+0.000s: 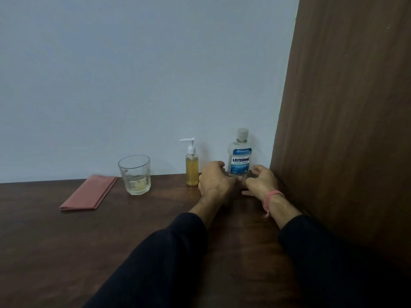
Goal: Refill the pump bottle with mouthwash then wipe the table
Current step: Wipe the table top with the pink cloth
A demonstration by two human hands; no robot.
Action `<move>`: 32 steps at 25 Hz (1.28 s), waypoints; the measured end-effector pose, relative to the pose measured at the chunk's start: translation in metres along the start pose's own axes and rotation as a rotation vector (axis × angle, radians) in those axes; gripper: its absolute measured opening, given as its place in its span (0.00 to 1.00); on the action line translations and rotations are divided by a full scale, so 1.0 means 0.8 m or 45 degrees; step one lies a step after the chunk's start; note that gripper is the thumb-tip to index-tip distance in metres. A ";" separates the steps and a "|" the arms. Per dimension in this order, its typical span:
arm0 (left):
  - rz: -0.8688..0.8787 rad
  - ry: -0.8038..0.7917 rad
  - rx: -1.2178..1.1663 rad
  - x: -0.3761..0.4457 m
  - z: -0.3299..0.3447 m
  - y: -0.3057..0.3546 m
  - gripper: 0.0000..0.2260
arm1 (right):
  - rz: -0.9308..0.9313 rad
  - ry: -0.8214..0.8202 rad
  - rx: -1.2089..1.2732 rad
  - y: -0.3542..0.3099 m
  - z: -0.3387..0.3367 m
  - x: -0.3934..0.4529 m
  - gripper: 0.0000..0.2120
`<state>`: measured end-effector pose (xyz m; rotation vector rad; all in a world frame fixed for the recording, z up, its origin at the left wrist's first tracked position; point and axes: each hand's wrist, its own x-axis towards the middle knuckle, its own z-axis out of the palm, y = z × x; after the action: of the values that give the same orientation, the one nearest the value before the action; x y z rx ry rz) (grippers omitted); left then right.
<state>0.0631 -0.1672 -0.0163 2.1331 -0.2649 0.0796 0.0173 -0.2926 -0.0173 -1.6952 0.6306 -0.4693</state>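
Observation:
The mouthwash bottle, clear with a blue label and a clear cap, stands upright at the back of the table near the wall. Left of it stands the pump bottle, holding yellowish liquid under a white pump head. My left hand and my right hand flank the base of the mouthwash bottle with loosely curled fingers. They hide the bottle's bottom edge, and I see no firm grip on it. A folded pink cloth lies flat at the left.
A glass tumbler with a little pale liquid stands between the cloth and the pump bottle. The dark wooden table meets a pale wall at the back. A tall brown wooden panel closes off the right side.

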 end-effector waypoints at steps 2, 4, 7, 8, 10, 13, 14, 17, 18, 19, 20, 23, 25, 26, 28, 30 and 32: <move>0.042 -0.012 0.070 -0.031 -0.028 -0.005 0.31 | 0.023 0.039 0.027 0.000 -0.005 -0.020 0.41; 0.106 -0.010 0.193 -0.064 -0.079 -0.032 0.17 | -0.028 0.008 -0.062 0.003 -0.009 -0.049 0.35; 0.099 0.063 0.485 -0.100 -0.190 -0.090 0.09 | -0.166 -0.081 -0.300 0.009 -0.018 -0.098 0.20; 0.081 0.152 0.566 -0.108 -0.231 -0.109 0.08 | -0.211 -0.125 -0.360 0.007 -0.019 -0.117 0.17; 0.034 0.324 0.663 -0.121 -0.307 -0.143 0.05 | -0.289 -0.216 -0.434 -0.001 -0.017 -0.157 0.14; -0.095 0.262 0.892 -0.117 -0.372 -0.181 0.20 | -0.356 -0.366 -0.469 -0.020 -0.006 -0.218 0.12; -0.149 0.181 0.930 -0.113 -0.378 -0.188 0.24 | -0.360 -0.419 -0.456 -0.027 -0.004 -0.238 0.12; -0.084 0.153 1.001 -0.108 -0.383 -0.197 0.17 | -0.441 -0.541 -0.487 -0.039 0.003 -0.297 0.10; -0.051 0.169 1.055 -0.106 -0.383 -0.199 0.15 | -0.473 -0.562 -0.500 -0.040 0.005 -0.315 0.09; -0.031 0.175 1.125 -0.106 -0.385 -0.198 0.14 | -0.492 -0.576 -0.501 -0.040 0.006 -0.332 0.09; -0.023 0.172 1.194 -0.110 -0.386 -0.195 0.13 | -0.502 -0.586 -0.496 -0.039 0.006 -0.348 0.09; 0.005 0.140 1.360 -0.140 -0.392 -0.185 0.12 | -0.541 -0.604 -0.486 -0.034 0.006 -0.391 0.07; 0.041 0.101 1.388 -0.183 -0.396 -0.178 0.12 | -0.544 -0.587 -0.455 -0.031 0.000 -0.419 0.06; 0.066 0.074 1.396 -0.213 -0.399 -0.175 0.11 | -0.541 -0.580 -0.436 -0.030 -0.004 -0.434 0.06; 0.124 0.031 1.421 -0.280 -0.407 -0.170 0.10 | -0.559 -0.553 -0.395 -0.026 -0.012 -0.466 0.06; 0.154 0.007 1.423 -0.352 -0.415 -0.164 0.08 | -0.614 -0.534 -0.344 -0.023 -0.015 -0.502 0.08; 0.179 -0.013 1.405 -0.421 -0.416 -0.154 0.08 | -0.714 -0.551 -0.304 -0.018 -0.012 -0.541 0.10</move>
<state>-0.2223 0.2289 0.0103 3.2032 -0.4414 0.3640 -0.3199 -0.0225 0.0108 -2.1203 -0.1205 -0.4042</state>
